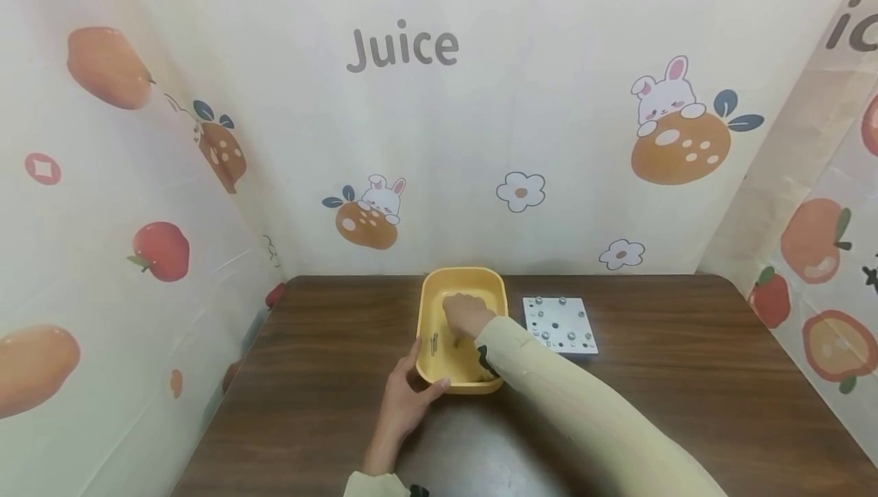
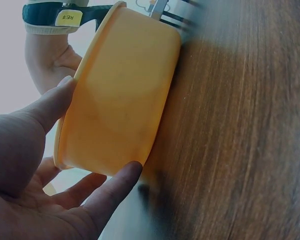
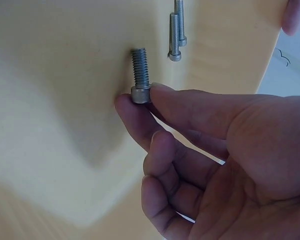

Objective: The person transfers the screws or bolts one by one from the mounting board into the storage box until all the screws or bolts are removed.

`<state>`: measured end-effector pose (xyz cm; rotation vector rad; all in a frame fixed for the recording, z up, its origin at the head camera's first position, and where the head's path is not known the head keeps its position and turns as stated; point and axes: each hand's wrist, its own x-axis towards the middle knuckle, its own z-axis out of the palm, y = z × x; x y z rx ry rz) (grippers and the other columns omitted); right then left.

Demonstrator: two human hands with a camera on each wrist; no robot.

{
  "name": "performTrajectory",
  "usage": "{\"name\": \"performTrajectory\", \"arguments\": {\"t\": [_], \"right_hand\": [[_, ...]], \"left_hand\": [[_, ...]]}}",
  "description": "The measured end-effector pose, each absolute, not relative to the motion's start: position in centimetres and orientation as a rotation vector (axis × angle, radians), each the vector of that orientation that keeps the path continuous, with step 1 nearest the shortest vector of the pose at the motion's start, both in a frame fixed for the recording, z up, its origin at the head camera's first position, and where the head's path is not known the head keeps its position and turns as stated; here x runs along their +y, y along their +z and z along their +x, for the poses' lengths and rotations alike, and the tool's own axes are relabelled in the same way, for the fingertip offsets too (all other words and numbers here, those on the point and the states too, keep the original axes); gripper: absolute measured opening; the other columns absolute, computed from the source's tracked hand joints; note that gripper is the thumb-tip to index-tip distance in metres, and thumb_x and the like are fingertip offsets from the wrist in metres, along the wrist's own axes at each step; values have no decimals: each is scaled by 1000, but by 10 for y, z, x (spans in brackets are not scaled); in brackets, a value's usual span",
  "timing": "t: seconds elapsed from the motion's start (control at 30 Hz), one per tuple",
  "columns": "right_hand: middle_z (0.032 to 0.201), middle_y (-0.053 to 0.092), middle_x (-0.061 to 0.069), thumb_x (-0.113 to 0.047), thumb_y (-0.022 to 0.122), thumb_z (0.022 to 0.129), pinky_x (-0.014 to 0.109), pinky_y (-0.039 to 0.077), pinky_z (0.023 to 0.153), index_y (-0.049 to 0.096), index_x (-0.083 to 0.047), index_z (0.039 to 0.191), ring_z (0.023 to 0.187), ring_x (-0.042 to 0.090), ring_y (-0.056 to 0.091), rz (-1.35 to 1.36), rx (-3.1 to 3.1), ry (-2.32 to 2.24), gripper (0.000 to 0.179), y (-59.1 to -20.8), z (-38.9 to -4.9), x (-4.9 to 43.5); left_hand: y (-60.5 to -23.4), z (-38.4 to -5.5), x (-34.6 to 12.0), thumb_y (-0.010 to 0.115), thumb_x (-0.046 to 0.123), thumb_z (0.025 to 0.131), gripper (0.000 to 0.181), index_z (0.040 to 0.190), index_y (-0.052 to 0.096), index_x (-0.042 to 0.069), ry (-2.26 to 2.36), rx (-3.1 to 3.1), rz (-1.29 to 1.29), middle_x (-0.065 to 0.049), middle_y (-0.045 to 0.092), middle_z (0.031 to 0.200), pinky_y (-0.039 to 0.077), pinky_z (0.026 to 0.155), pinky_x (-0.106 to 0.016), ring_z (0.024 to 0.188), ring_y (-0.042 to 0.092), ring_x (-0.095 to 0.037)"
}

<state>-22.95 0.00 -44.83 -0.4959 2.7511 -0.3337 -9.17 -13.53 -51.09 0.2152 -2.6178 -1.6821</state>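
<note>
right hand pinched a short bolt by its head, threaded end free, inside the yellow tray; couldn't tell if the bolt touched the tray floor. left hand, fingers spread, rested against the tray's near-left corner. doing it well likely meant keeping thumb and fingertip firm on the head, steadying the tray, and staying clear of the longer screws nearby.
</note>
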Motion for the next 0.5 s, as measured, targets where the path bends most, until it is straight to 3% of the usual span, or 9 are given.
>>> {"name": "performTrajectory", "arguments": {"t": [0.23,0.5], "right_hand": [[81,62,4,-9,84,85,39,59,77,63,-11,90,75,22,60,-499,2769,-336,22,-447,-227,0],[77,58,3,-6,77,94,34,57,71,61,-10,88,69,19,57,-547,2806,-271,17,-441,-227,-1]], "left_hand": [[-509,-92,-135,89,25,87,92,164,40,13,-1684,-2614,216,-28,49,156,38,116,-66,141,51,-48],[-508,-91,-136,89,24,86,93,163,40,11,-1687,-2598,174,-27,48,157,36,117,-67,143,48,-48]]}}
